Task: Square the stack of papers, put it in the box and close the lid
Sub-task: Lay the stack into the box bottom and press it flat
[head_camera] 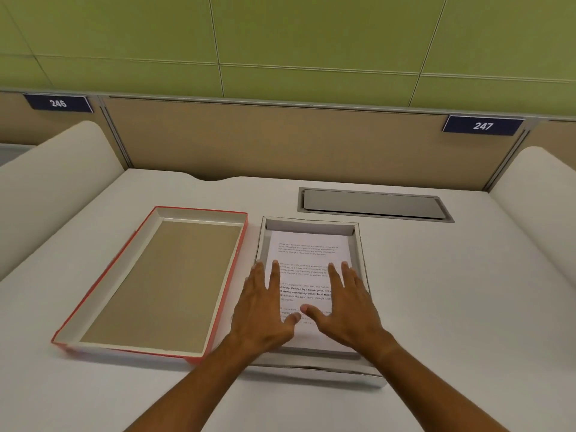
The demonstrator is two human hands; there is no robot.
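A white stack of printed papers (307,249) lies flat inside the open white box (363,244) at the middle of the desk. My left hand (265,310) and my right hand (349,304) rest palm down on the papers, fingers spread, side by side over the near half of the stack. Neither hand holds anything. The box lid (156,285), red outside with a brown inside, lies upside down on the desk just left of the box, turned slightly.
A grey metal cable hatch (374,202) is set into the white desk (467,291) behind the box. Cream padded dividers (46,182) rise at both sides. A tan partition with number plates 246 and 247 (482,125) closes the back.
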